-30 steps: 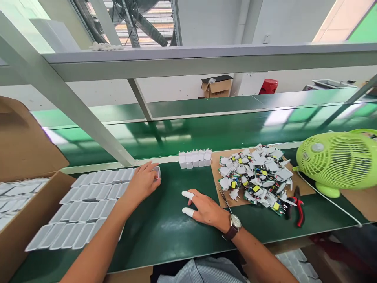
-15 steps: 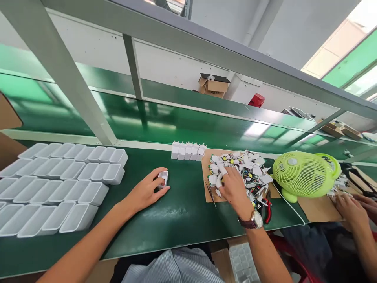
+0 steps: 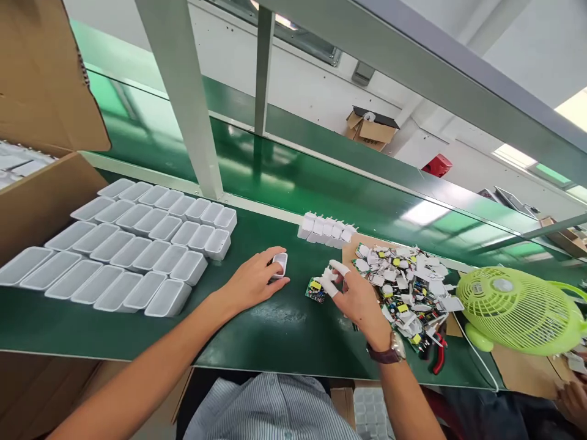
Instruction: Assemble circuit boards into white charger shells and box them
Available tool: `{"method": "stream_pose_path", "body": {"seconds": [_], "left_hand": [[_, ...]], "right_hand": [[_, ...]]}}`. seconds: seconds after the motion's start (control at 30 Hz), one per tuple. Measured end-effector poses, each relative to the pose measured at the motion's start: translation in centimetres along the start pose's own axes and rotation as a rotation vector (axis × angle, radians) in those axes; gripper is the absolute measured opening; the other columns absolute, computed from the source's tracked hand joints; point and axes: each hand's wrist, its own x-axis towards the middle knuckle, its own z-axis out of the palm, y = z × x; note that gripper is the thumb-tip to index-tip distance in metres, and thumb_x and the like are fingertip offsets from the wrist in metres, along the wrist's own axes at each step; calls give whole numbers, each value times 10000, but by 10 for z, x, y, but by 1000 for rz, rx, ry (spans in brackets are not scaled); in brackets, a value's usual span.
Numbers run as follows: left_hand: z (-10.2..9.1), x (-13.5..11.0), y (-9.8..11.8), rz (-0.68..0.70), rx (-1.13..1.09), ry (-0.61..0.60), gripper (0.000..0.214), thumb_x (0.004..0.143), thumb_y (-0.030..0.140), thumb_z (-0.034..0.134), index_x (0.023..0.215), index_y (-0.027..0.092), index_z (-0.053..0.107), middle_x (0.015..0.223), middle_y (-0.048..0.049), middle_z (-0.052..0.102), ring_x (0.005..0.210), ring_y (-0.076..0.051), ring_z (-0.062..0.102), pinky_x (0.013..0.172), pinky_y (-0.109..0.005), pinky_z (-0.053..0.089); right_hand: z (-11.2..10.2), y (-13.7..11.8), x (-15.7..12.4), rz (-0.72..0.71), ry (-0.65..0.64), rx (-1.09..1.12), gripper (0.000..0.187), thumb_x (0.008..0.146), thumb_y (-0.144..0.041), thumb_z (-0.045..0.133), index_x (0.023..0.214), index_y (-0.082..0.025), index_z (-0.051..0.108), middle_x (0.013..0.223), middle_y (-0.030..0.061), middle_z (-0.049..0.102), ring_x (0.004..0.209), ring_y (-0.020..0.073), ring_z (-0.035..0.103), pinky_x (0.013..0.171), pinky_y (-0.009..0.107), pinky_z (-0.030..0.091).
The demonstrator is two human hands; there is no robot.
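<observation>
My left hand (image 3: 261,276) is closed around a small white plastic case (image 3: 281,264) that stands with its open side up on the green bench. In my right hand (image 3: 353,293), white-covered thumb and forefinger pinch a small circuit board (image 3: 315,289) with a yellow component and a white part. The board hangs a little to the right of the case, apart from it. Beyond my right hand lies a heap of similar circuit boards (image 3: 403,281) on brown cardboard. Behind both hands stands a short row of white cases (image 3: 326,231) with parts sticking out on top.
Rows of open white cases (image 3: 151,250) cover the left of the bench. A cardboard box (image 3: 50,201) stands at far left. On the right are a green fan (image 3: 518,308), its white cord and red-handled pliers (image 3: 440,354). A co-worker's hand (image 3: 573,400) shows at the right edge.
My right hand has come left from the heap with a circuit board between its fingers. My left hand still holds the case. The view has turned to the left.
</observation>
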Motion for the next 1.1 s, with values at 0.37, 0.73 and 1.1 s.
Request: {"method": "stream_pose_path", "body": {"seconds": [0.37, 0.73, 1.1], "left_hand": [[7, -4, 6, 40, -43, -32, 223, 968, 380, 671, 893, 170, 665, 1419, -139, 583, 980, -255, 694, 796, -383, 592], [0, -1, 0, -178, -322, -91, 732, 838, 557, 786, 1423, 240, 482, 1434, -124, 561, 1161, -296, 666, 960, -422, 587], [2, -3, 2, -133, -496, -72, 865, 858, 283, 771, 1584, 274, 302, 1327, -100, 602, 1158, -262, 653, 1074, -465, 534]], "right_hand": [[2, 19, -1, -295, -255, -101, 710, 923, -252, 691, 1555, -198, 374, 1395, 184, 595, 1281, 380, 560, 1045, 617, 497], [32, 19, -23, -236, 7, 194, 618, 900, -146, 579, 1501, -226, 458, 1234, 116, 638, 1184, 280, 622, 1010, 495, 574], [3, -15, -15, -350, 221, 302, 617, 953, -167, 591, 1527, -250, 382, 1354, 139, 586, 1274, 289, 571, 1051, 506, 553]]}}
